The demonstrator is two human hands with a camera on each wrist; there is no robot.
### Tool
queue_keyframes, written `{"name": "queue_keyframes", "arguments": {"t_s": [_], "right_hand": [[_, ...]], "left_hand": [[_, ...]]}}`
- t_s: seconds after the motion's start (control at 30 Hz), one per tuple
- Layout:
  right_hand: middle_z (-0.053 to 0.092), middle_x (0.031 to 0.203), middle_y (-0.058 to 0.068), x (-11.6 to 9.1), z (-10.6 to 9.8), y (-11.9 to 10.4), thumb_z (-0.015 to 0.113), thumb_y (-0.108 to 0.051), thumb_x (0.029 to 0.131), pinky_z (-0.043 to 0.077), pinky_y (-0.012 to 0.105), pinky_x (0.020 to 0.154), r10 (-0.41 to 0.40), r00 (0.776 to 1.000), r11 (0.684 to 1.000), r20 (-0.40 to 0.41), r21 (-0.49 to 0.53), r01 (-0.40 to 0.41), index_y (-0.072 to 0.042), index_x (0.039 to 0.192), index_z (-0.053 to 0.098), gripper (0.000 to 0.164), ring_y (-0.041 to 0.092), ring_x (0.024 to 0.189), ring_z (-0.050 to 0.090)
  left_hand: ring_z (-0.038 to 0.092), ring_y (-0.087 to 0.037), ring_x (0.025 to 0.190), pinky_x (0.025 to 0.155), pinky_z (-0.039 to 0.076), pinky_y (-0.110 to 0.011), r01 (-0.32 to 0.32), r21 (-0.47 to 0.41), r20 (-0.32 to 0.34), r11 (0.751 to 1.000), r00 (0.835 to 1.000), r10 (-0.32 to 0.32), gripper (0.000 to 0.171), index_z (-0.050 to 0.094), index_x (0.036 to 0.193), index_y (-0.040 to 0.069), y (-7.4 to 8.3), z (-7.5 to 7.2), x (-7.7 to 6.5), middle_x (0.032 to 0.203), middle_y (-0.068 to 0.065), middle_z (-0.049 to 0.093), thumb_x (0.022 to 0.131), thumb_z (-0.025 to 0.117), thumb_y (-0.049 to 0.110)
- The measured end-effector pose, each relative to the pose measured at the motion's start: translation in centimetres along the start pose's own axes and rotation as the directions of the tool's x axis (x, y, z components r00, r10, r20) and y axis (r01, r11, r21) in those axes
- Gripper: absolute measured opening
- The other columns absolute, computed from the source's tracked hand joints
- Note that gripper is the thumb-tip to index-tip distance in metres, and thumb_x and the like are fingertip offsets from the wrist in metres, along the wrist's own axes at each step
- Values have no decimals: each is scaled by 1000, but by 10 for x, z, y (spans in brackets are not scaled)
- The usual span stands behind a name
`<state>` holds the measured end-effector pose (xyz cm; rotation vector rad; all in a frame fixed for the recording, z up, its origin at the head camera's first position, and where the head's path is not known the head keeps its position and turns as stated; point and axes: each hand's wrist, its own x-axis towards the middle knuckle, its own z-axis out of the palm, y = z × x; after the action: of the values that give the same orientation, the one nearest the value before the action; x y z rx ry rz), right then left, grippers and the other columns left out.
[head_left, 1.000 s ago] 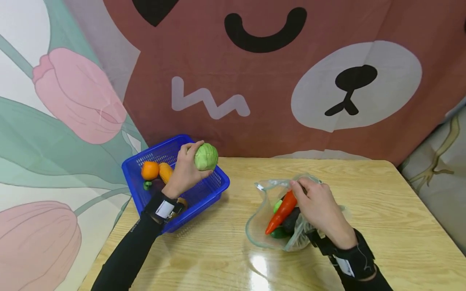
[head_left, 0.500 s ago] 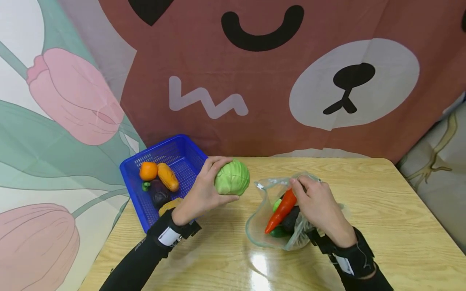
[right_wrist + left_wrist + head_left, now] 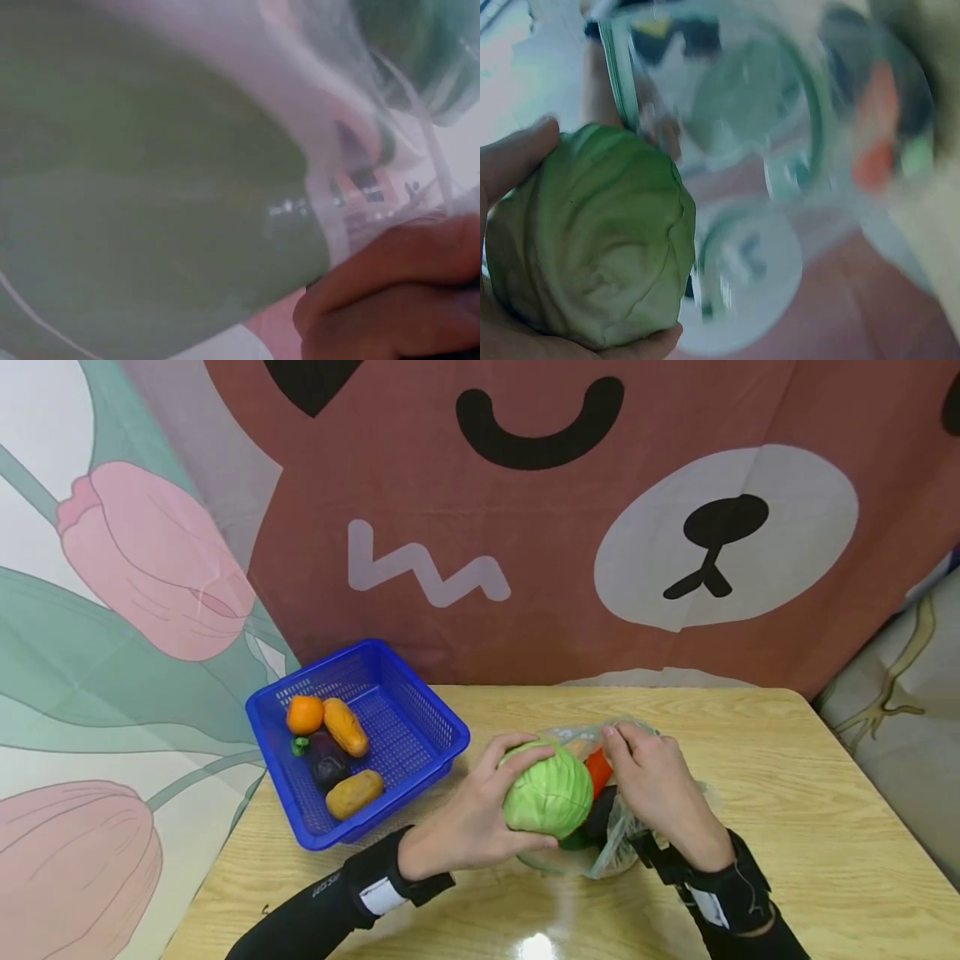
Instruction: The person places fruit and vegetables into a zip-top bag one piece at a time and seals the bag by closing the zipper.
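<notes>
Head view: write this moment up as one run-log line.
left hand: grips cabbage; cabbage: at clear bag, whether inside unclear; right hand: holds bag; bag: red pepper inside; blue basket: produce inside

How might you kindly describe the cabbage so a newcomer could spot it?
On the wooden table, find the blue basket. To its right, the left hand grips the cabbage: a round green ball, unlike the red pepper partly hidden behind it.

2 hands (image 3: 471, 818) (image 3: 663, 785) hold a cabbage (image 3: 549, 793) and clear bag (image 3: 621, 842).
</notes>
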<state>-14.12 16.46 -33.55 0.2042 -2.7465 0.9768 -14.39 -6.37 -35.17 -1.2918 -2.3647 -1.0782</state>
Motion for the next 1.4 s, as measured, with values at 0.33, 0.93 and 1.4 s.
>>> {"name": "queue_keyframes", "arguments": {"t_s": [0.33,0.93,1.4], "right_hand": [[40,58,3,-2,-3,-3,36,-34,102,31,26,44,2,1000,1000,0,13,-2,-11,88,62,38,14,45,35],[44,62,3,-5,0,-13,32,-35,103,33,26,46,-27,999,999,22,20,26,-10,81,56,41,15,48,38],[43,58,2,-5,-2,-13,36,-31,103,33,25,47,-64,997,998,-32,12,64,-11,76,55,39,13,49,39]], "left_hand": [[36,-26,128,100,42,-33,-181,169,139,969,978,158,84,35,141,14,1,30,6,141,-14,30,72,80,30],[45,-22,123,108,34,-33,-437,633,451,639,879,154,76,46,137,13,-10,69,40,135,-7,46,77,69,55],[37,-20,123,106,34,-32,-436,657,427,615,888,173,23,61,116,14,-21,94,58,134,-6,49,98,47,16]]}}
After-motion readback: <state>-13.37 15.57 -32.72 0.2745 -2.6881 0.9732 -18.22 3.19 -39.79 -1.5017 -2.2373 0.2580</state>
